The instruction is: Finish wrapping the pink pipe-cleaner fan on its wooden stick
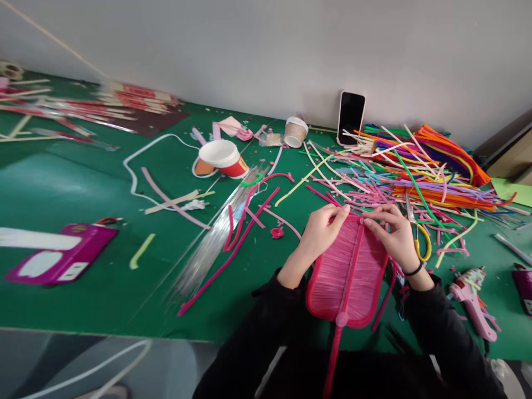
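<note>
A pink hand fan (328,277) with a fuzzy pipe-cleaner rim, a central rib and a handle lies in front of me, the handle pointing down toward my body. My left hand (322,230) is closed at the fan's top left edge, thumb and fingers pinched together. At the top middle, where the rib meets the rim, my right hand (390,230) pinches the edge. What lies exactly between the fingertips is small and partly hidden. Just right of my right hand lie scissors (423,244) with yellow handles.
Loose coloured pipe cleaners (449,188) pile up at the back right, near a phone (351,116) leaning on the wall. A pink glue gun (474,302) lies right. Clear thin strands (199,260), a paper cup (236,166) and a purple device (78,249) are on the left.
</note>
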